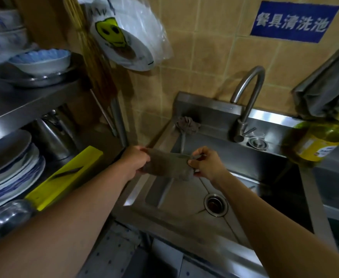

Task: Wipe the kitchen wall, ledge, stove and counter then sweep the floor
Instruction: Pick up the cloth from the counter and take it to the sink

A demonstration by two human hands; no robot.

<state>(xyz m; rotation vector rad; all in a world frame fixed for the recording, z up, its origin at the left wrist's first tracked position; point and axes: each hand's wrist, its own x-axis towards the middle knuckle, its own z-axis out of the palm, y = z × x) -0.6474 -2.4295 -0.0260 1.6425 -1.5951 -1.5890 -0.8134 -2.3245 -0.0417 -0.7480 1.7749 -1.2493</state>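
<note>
Reaching out over the sink (313, 199), both forearms leading to a grey cloth (167, 164) being stretched above the basin.

Pinching the cloth at opposite edges: left hand (135, 160) curled round one end, right hand (203, 164) nipping the other. Looking soft, light, limp, likely damp; gripping best by bunching. Blurring the yellow bottle (313, 145) right of the sink; hiding most fingertips behind fabric.

sink (184, 199) | faucet (247, 91) | blue sign (293, 22) | plates (10, 167) on shelf | oil bottle (315, 141)

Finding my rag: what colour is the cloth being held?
Grey-brown cloth, seen in the head view.
</note>
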